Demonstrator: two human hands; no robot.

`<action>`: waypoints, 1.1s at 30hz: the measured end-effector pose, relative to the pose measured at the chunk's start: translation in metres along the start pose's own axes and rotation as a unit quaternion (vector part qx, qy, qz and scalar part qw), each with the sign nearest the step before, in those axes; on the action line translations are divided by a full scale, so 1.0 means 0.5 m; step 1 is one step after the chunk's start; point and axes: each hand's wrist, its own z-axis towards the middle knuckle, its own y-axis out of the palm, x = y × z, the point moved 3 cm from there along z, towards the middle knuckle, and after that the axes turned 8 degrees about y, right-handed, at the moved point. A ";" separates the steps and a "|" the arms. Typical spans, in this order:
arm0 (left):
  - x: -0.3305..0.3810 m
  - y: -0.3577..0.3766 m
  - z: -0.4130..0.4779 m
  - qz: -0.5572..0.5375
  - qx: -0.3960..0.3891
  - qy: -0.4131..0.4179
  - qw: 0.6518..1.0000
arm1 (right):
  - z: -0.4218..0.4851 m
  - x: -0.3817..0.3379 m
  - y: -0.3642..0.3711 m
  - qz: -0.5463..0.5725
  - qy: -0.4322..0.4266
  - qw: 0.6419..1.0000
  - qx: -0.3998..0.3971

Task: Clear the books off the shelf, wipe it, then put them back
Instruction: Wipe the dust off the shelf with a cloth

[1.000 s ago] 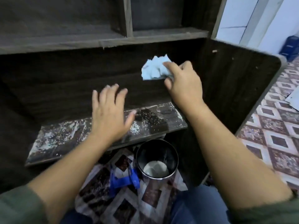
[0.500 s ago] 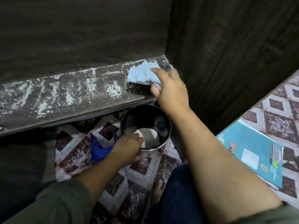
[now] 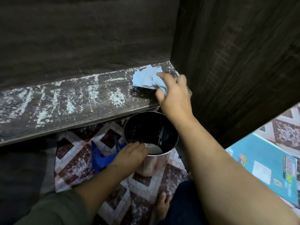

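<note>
Right hand [image 3: 175, 95] pinches soft cloth [image 3: 146, 78], presses it on dusty shelf [image 3: 65, 101]; left hand [image 3: 131, 153] grips tin [image 3: 151, 135] rim. We judge cloth light, limp: bunch it.

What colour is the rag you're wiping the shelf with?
Light blue. The rag, held by the right hand, shows in the head view, the only one.

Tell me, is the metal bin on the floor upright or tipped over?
Upright. The metal bin stands on its base, its round open mouth facing up, with the left hand at its rim.
</note>
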 end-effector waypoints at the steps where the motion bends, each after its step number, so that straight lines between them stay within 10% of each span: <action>1: -0.001 -0.019 -0.005 -0.007 0.009 0.003 1.000 | -0.001 -0.008 -0.009 0.004 -0.001 1.000 0.006; 23: -0.006 -0.162 -0.109 -0.063 0.091 -0.070 0.991 | 0.064 0.060 0.005 -0.206 0.074 0.974 0.062; 33: -0.029 -0.161 -0.161 -0.086 0.104 -0.075 0.988 | 0.070 0.058 0.076 -0.309 0.133 0.937 -0.092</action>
